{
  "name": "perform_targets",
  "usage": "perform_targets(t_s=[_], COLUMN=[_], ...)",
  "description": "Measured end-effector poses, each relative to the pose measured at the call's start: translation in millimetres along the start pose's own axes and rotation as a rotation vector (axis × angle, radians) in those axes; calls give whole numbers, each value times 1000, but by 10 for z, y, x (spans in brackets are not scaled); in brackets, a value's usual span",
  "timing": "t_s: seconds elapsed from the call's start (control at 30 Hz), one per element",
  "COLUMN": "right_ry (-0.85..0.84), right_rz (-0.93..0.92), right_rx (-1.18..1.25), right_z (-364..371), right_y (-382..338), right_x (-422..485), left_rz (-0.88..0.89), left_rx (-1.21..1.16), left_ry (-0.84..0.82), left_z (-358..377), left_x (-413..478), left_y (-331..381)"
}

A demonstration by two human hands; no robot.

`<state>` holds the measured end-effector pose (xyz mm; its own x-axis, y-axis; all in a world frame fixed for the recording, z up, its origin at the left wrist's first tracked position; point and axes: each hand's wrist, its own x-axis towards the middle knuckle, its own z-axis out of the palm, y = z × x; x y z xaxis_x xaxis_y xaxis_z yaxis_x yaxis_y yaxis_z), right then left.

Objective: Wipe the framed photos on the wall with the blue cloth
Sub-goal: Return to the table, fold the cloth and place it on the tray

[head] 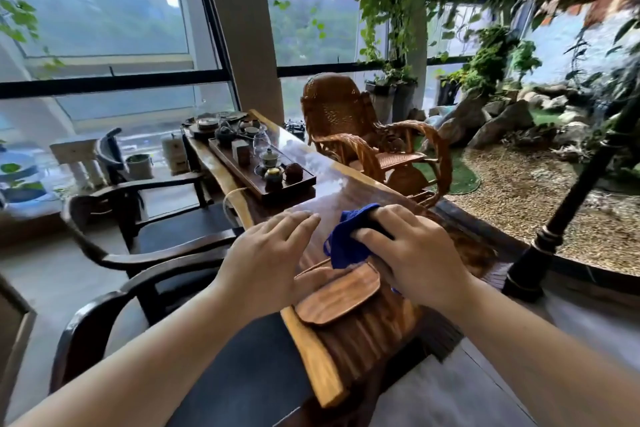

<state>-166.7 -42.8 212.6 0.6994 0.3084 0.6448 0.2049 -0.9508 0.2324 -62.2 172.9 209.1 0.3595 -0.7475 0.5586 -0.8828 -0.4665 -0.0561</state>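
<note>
No text, label, brand, number or sign can be read anywhere; any print on the distant boxes is blurred.

2 bare forearms and hands, left and right, without sleeves, rings or watch.

Bare tabletop lies between the tea tray and wooden dish.
</note>
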Motion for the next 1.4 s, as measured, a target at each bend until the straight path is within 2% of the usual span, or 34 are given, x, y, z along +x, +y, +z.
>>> perform_targets(t_s=[0.43,0.63,0.7,0.9,1.03,1.1,1.2,1.3,1.4], right_ry=[-34,-59,-87,-155,-184,-230,-329,-520,-727], right_rz=[-58,-76,-101,-192,-173,-137,-8,191,449], right_rx=[57,139,182,355,540,675,907,1262,1564], right_z=[938,1481,1730,2461,2820,2984,3105,3157,3338], right_y=[849,1182,1283,1582,1750,1885,2021,2145,2220], right_x=[376,354,290,66,-68,-121,-211,-290,-414], left_rz=[-8,-101,-181,-634,-851,-912,-911,-906,-946], left_rx=[-178,-270,-330,-790,-864,-882,-953,-991,-1082], left_ry=[-13,-63,-102,-201,-180,-171,-233,-331,-359], left_z=[1006,1554,1779,2348,2591,2683,2759,2799,2862], left_x=[873,995,979,978,1086,1198,1310,1390,1393], left_y=[-421,-526,-523,-388,-335,-326,-348,-402,-442])
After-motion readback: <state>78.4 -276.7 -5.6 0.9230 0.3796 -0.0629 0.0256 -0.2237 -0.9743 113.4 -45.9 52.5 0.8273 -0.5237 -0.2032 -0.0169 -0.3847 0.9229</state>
